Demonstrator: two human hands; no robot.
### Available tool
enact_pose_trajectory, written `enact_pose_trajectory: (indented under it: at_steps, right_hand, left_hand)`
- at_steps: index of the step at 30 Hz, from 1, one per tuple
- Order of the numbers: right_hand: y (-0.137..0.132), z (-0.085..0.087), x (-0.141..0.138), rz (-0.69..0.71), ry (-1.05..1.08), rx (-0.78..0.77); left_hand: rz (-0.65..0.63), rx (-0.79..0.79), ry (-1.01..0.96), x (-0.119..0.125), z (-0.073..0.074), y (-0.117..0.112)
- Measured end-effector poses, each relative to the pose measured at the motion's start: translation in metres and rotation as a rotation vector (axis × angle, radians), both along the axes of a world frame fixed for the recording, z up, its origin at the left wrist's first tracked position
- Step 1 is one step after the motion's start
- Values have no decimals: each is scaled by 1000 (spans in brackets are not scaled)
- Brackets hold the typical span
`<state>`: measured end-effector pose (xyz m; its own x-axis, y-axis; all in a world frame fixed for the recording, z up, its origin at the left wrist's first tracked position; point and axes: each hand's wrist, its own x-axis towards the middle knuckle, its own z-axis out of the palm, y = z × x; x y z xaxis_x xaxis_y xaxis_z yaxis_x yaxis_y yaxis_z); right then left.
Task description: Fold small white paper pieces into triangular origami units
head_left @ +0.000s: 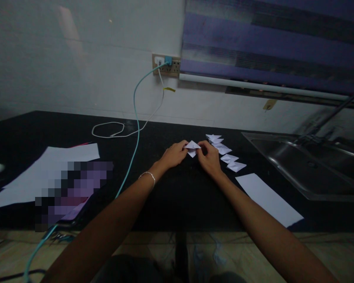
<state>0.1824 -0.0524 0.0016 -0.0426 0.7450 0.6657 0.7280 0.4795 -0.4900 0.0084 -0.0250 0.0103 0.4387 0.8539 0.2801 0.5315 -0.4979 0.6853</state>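
Note:
A small folded white paper (pixel 192 146), roughly diamond-shaped with pointed ends, is held between my two hands above the black countertop. My left hand (pixel 176 154) pinches its left point, fingers closed. On the other side, my right hand (pixel 209 158) grips the right point between thumb and bent fingers. Just right of my right hand lie several folded white paper pieces (pixel 236 166) in a slanting row, some touching or overlapping. A flat white paper strip (pixel 268 199) rests beside my right forearm.
White sheets (pixel 32 179) lie at the left, with a blurred purple-screened device (pixel 76 200) near them. A teal cable (pixel 135 149) runs across the black countertop (pixel 171 208) to a wall socket (pixel 174 67). A metal sink (pixel 297 165) sits at the right.

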Motion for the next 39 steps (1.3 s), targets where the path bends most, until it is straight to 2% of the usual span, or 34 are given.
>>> enact_pose_trajectory:
  at_steps: [8,13,16,19,24,27,34,39]
  right_hand:
    - [-1,0,0,-12,-58,-82]
    - [7,-6,5,65,60,-99]
    - [13,-10,9,140,180,-203]
    - [15,-11,11,185,214,-256]
    - [6,-6,7,92,71,-149]
    - [-1,-1,4,100,4,-84]
    - [-2,0,3,143,-96,-61]
    - [2,-3,6,101,-111,-14]
  left_hand:
    - [-30,17,97,3,-3,-3]
    - [-70,-74,-23,0,-5,1]
    - [-88,-110,-103,0,-7,5]
    - [-176,-195,-191,0,-6,8]
    - [-344,-378,-358,0,1,9]
    - [-394,-424,-425,1,2,9]
    - [-310,-409,-399,6,-4,10]
    - [-356,-448,-417,2,2,9]
